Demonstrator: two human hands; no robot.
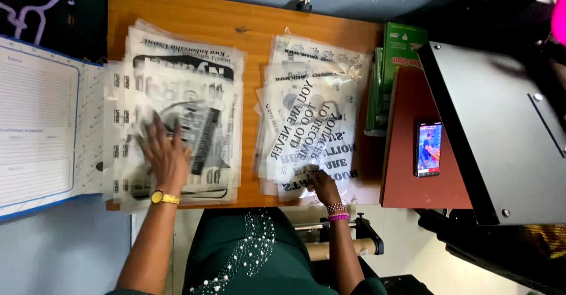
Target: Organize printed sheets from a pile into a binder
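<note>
Sorting printed sheets at a wooden table (247, 23), a seated person in a dark green dress with a beaded trim (247, 253) works with both hands over two stacks. At the lower centre of the frame, the right hand (323, 186), with beaded bracelets at the wrist, rests curled on the near edge of the right stack of sheets (309, 115); whether the fingers pinch a sheet or only press on it cannot be told. Left of centre, the left hand (166, 153), with a yellow watch at the wrist, lies spread and flat on the left stack of sheets (177, 118), fingers released and gripping nothing. Both stacks sit side by side on the table, a strip of bare wood between them.

The sheets look like thin, glossy film carrying black print. They appear light, limp and slippery, likely to slide off one another and to curl or crease if lifted from the middle. A loose corner or the near edge seems the best place to take hold of one.

At the left edge of the frame lies an open book of ruled forms with a blue border (35, 124). To the right, a phone with a lit screen (428, 148) rests on a reddish board (407, 183) beside a large black metal plate (501, 130). Green boxes (401, 47) stand at the upper right, beyond the stacks.
</note>
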